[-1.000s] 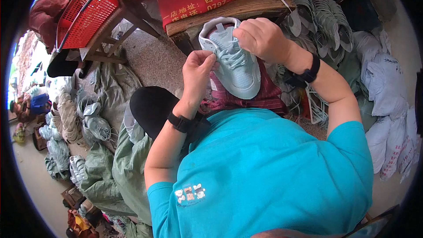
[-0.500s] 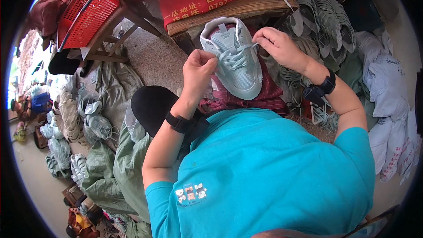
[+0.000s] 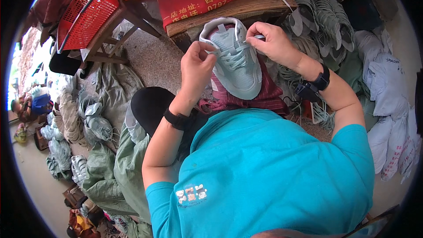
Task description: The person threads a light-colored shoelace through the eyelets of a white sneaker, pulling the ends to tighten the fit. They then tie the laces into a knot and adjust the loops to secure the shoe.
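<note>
A pale mint-green sneaker lies toe toward me on a dark red striped cloth over my lap. My left hand pinches one lace end at the shoe's left side. My right hand pinches the other lace end at the upper right, near the collar. The laces cross the eyelets between my two hands. Both wrists carry black bands, and my turquoise shirt fills the lower middle of the view.
A wooden bench draped with a red cloth stands just beyond the shoe. A red plastic basket sits on a wooden stool at upper left. Green sacks and bundled shoe uppers surround me; white bags pile up at right.
My right hand has come in from the shoe's right side to its collar and now pinches a lace. My left hand has shifted slightly up along the laces.
</note>
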The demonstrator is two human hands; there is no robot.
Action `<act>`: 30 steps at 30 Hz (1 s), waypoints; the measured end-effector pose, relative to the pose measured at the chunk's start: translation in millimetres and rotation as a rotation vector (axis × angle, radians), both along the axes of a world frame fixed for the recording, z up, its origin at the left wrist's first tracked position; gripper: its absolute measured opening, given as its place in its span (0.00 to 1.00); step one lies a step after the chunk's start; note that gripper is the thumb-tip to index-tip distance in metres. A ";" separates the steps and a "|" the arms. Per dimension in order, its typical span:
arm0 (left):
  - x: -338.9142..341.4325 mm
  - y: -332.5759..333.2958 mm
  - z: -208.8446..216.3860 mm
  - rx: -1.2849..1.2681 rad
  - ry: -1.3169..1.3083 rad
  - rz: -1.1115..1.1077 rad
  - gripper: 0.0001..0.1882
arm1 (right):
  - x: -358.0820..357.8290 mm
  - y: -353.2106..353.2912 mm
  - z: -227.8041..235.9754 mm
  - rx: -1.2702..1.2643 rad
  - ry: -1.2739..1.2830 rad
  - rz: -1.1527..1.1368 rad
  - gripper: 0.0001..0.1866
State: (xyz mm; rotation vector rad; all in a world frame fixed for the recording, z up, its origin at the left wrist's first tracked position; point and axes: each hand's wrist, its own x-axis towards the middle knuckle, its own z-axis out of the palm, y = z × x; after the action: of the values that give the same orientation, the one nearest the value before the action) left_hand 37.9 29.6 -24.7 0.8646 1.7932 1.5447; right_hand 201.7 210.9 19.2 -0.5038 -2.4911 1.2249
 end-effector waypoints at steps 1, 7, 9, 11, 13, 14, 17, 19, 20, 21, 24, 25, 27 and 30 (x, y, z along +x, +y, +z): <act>2.4 -0.4 7.4 -0.025 0.100 -0.007 0.06 | -1.0 -0.4 0.1 0.019 -0.010 -0.002 0.05; 12.2 2.5 23.6 -0.036 0.492 -0.006 0.12 | -10.3 -12.5 6.3 0.692 0.024 0.159 0.05; 13.4 4.1 22.3 -0.004 0.570 -0.005 0.13 | -14.7 -14.6 5.2 0.843 0.030 0.224 0.06; 13.9 3.9 15.2 0.025 0.620 0.007 0.13 | -19.4 -16.0 8.4 0.878 0.004 0.269 0.06; 14.6 2.3 24.7 -0.104 0.403 -0.020 0.14 | -20.9 -11.7 24.3 0.931 -0.076 0.350 0.09; 14.9 1.3 27.9 -0.168 0.293 -0.032 0.14 | -22.1 -9.2 31.2 0.956 -0.115 0.391 0.10; 6.4 3.0 18.5 -0.159 0.169 -0.041 0.14 | -29.6 0.5 38.7 0.854 -0.027 0.433 0.14; 2.6 6.6 24.7 -0.210 0.266 -0.072 0.14 | -35.4 4.5 46.3 0.757 -0.136 0.503 0.18; 1.0 8.5 28.0 -0.236 0.314 -0.088 0.14 | -39.4 9.8 50.5 0.738 -0.197 0.556 0.18; -1.1 10.1 30.3 -0.225 0.362 -0.117 0.14 | -43.5 15.5 53.0 0.719 -0.256 0.609 0.19; -5.8 10.9 36.5 -0.213 0.480 -0.204 0.13 | -52.8 32.7 54.9 0.622 -0.333 0.700 0.18; -7.3 9.3 38.8 -0.224 0.501 -0.235 0.13 | -53.9 35.3 57.3 0.599 -0.355 0.726 0.18; -12.5 6.5 41.0 -0.196 0.661 -0.284 0.13 | -54.8 34.3 58.5 0.602 -0.377 0.724 0.16; -24.7 2.1 45.1 -0.121 1.031 -0.344 0.13 | -55.6 33.8 55.4 0.586 -0.441 0.699 0.12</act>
State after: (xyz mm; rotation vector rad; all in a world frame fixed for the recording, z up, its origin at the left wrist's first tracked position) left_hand 13.2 31.7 20.4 2.0131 2.1680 0.7625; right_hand 146.1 244.7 74.6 0.3163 -3.3676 0.5054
